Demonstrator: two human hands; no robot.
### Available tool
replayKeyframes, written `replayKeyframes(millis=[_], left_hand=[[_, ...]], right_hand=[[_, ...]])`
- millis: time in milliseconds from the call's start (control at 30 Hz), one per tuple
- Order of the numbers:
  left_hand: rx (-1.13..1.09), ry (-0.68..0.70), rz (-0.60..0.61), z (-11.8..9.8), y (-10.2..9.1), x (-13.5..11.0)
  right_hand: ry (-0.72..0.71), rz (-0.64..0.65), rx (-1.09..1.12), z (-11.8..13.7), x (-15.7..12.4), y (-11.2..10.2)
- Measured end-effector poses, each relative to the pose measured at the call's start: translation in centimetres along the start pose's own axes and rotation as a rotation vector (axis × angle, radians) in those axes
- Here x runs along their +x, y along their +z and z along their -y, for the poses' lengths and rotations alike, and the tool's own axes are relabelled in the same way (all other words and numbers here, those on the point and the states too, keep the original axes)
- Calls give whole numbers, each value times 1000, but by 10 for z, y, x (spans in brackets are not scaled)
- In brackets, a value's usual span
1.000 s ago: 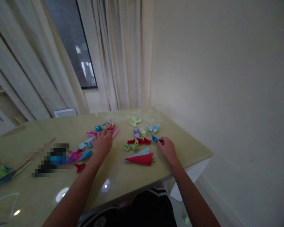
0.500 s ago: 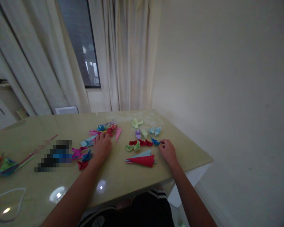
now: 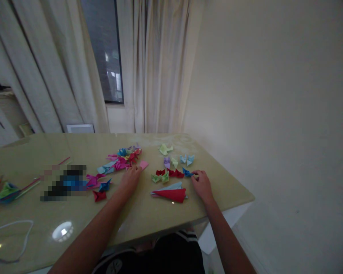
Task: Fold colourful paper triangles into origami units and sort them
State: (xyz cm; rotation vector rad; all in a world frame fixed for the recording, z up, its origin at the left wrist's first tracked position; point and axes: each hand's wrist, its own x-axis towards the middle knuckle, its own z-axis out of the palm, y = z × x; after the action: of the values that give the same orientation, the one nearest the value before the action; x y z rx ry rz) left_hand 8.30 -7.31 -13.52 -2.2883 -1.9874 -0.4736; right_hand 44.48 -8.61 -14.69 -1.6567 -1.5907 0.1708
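Head view: both bare forearms extend forward over a glossy pale-green table (image 3: 225, 190).

The left hand (image 3: 131, 178) lies palm down, fingers straight and close together, flat on the tabletop and gripping nothing. Its fingertips (image 3: 137, 169) reach the near edge of a pink folded paper piece (image 3: 144, 164); whether they touch it cannot be told. The left forearm runs in diagonally from the lower left.

The right hand (image 3: 201, 185) rests knuckles up with its fingers curled inward. Thumb and forefinger are pinched on the right end of a small dark-blue folded paper piece (image 3: 187, 172). This piece lies on the tabletop, just to the right of a row of small red folded paper pieces (image 3: 175, 173).

Between the two hands, on the near side of that row, lies a long red paper dart (image 3: 171, 194) with a light-blue sheet under it.

Beyond the left hand is a heap of multi-coloured folded paper (image 3: 122, 156). Two light-blue folded paper pieces (image 3: 187, 159) lie beyond the right hand, well apart from it.

Behind the table hang cream curtains (image 3: 157, 64) beside a dark window (image 3: 103, 49).
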Motion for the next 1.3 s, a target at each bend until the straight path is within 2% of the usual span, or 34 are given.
replayKeyframes(millis=[200, 433, 600, 733, 800, 900, 1033, 1133, 1300], left_hand=[[-145, -71, -115, 1, 4, 2], [-439, -188, -305, 12, -5, 10], [-677, -81, -304, -8, -7, 8], [-878, 38, -239, -32, -5, -4], [-904, 116, -220, -41, -7, -12], [-750, 247, -205, -47, -13, -22], [-375, 477, -154, -55, -13, -28], [-209, 583, -130, -66, 0, -29], [-110, 679, -143, -85, 25, -29]], right_hand=[[-11, 18, 12, 0, 0, -3], [2, 18, 15, 0, 0, -3], [4, 7, 16, 0, -1, -3], [-6, -2, 25, 0, -1, -2], [-17, -13, 31, -1, -2, -1], [-11, -7, 33, -1, -2, 0], [-6, 15, 15, -1, -1, 0], [-4, 29, -1, -1, -1, 0], [0, 35, -11, -1, -2, 2]])
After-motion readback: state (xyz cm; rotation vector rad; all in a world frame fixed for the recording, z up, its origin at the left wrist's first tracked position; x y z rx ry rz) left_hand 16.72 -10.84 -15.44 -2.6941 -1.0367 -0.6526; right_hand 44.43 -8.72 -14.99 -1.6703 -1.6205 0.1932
